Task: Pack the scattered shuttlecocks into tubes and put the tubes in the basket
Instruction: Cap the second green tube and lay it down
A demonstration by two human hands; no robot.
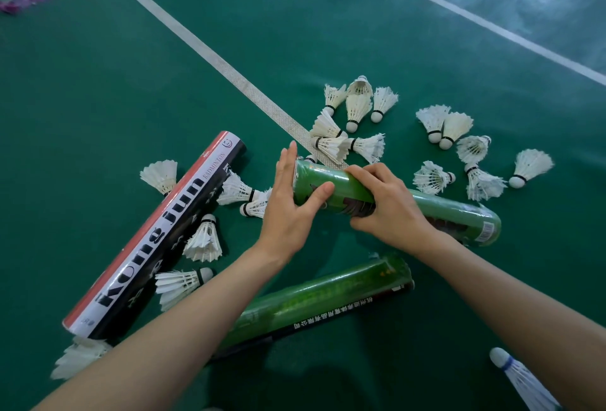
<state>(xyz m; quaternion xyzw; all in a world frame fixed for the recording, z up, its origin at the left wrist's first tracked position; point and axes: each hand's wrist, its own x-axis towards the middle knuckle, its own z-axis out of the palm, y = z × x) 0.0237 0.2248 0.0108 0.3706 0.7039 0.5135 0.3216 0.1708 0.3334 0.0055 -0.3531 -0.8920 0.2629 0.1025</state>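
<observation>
A green tube [459, 213] is held across the middle of the view, over the green court floor [98, 99], between both hands. The left grip [288, 210] is spread: its straight fingers are pressed flat against the tube's left end, and the thumb is laid along the tube's side. The right grip [390, 210] is curled round the tube near its middle. Whether the tube touches the floor cannot be told. A second green tube [314, 302] lies nearer the person, partly hidden under the left forearm. A red, white and black tube [157, 233] lies to the left. White shuttlecocks [357, 109] are scattered on the floor around the tubes, most of them beyond the held tube, beside a white line [203, 49]. A blue-banded shuttlecock [521, 381] lies at the lower right.
</observation>
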